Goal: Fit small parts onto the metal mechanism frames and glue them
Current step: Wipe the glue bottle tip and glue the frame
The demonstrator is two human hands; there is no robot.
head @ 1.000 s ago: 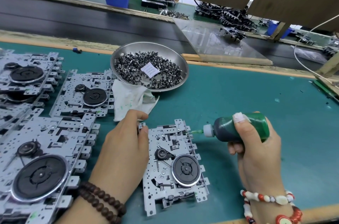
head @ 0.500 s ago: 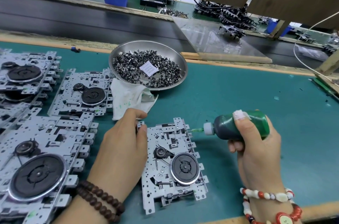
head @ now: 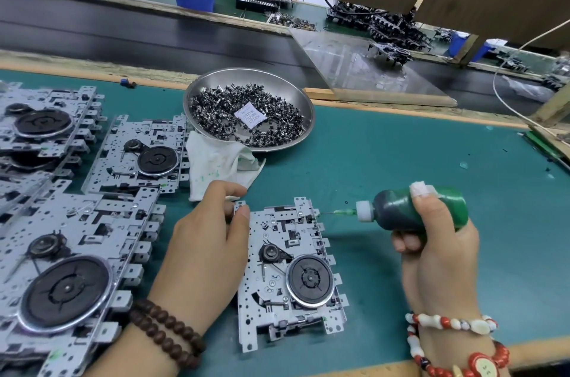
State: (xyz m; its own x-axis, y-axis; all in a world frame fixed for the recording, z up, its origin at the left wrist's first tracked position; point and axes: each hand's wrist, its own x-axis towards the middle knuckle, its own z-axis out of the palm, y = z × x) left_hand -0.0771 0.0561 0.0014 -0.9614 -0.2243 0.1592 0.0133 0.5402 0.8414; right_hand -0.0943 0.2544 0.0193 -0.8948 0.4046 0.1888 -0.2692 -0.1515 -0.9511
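While right hand [head: 438,240] grips glue bottle [head: 413,210] — left hand [head: 206,240] pinching frame [head: 290,271]

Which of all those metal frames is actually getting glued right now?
The lone frame between both hands: the left hand pinches its corner, and the green glue bottle points its needle at its edge.

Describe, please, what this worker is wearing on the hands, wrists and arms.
Both forearms are bare, with no sleeves or gloves. The left hand has a double strand of dark brown round wooden beads at the wrist. The right hand has bracelets of red and white beads, one with a round red charm. White tape wraps the tip of one right finger.
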